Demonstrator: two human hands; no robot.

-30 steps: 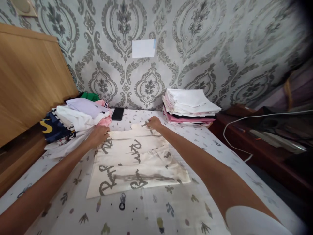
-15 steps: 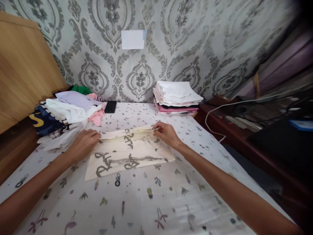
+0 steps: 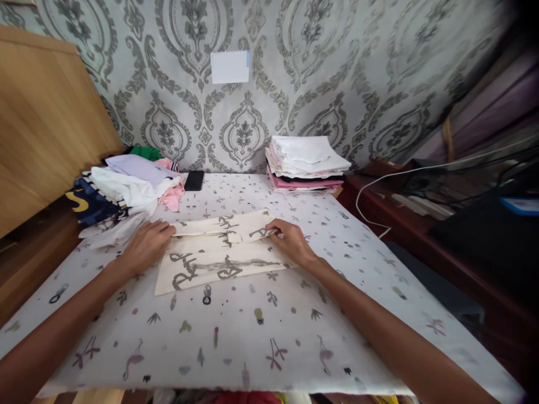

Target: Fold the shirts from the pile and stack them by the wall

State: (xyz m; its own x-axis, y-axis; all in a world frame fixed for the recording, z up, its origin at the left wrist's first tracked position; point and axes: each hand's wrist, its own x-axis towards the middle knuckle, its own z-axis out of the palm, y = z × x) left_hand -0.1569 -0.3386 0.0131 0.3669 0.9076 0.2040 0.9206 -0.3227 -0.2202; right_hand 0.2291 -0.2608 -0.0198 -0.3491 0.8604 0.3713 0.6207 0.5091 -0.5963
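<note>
A cream cloth with dark brush-like lettering lies on the patterned white sheet, its far edge folded over toward me. At the cloth's far left corner is my left hand, fingers closed together on the edge. My right hand pinches the folded-over flap near the right end, thumb and fingertips together. The flap lies across the upper part of the cloth, and the lower part is flat with some creases.
Loose clothes are heaped at the back left beside a black phone. A folded stack stands at the back right. A white cable runs over the dark red furniture on the right.
The far edge of the cloth has been folded further down toward me on the right side, with my right hand moving slightly right and nearer. The view has tilted to show the sheet's near edge.
</note>
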